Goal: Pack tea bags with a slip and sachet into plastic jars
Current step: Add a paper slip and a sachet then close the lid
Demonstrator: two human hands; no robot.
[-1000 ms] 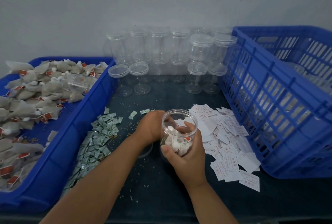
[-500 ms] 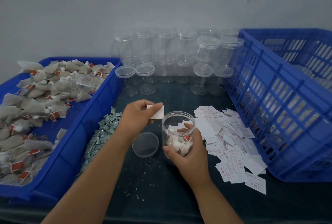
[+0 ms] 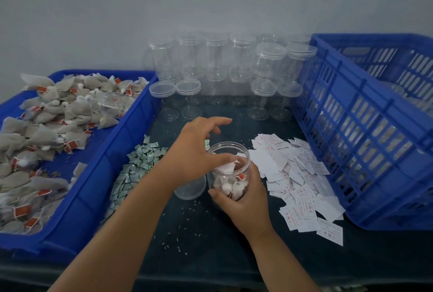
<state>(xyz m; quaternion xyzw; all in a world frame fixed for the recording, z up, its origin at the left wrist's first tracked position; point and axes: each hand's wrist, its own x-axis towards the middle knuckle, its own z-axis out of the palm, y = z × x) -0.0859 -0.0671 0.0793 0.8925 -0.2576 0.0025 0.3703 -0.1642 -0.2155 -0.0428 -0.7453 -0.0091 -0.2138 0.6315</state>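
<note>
My right hand [image 3: 246, 202] grips a clear plastic jar [image 3: 228, 151] upright on the dark table. Tea bags [image 3: 230, 186] with red tags fill its lower half. A white slip [image 3: 228, 166] lies in the jar's mouth, and the thumb of my left hand [image 3: 196, 151] reaches over the rim and touches it. The other left fingers are spread and straight above the table. The jar's clear lid [image 3: 191, 189] lies flat just left of the jar, partly under my left wrist.
A blue tray [image 3: 98, 174] of tea bags [image 3: 46, 123] sits at the left. Green sachets [image 3: 138, 165] are heaped beside it and white slips [image 3: 295, 174] right of the jar. Empty lidded jars [image 3: 234, 69] stand at the back. A blue crate [image 3: 363, 132] fills the right.
My left hand carried a white slip from above the lid to the jar's mouth, and the slip now sits inside. My right hand kept holding the jar.
</note>
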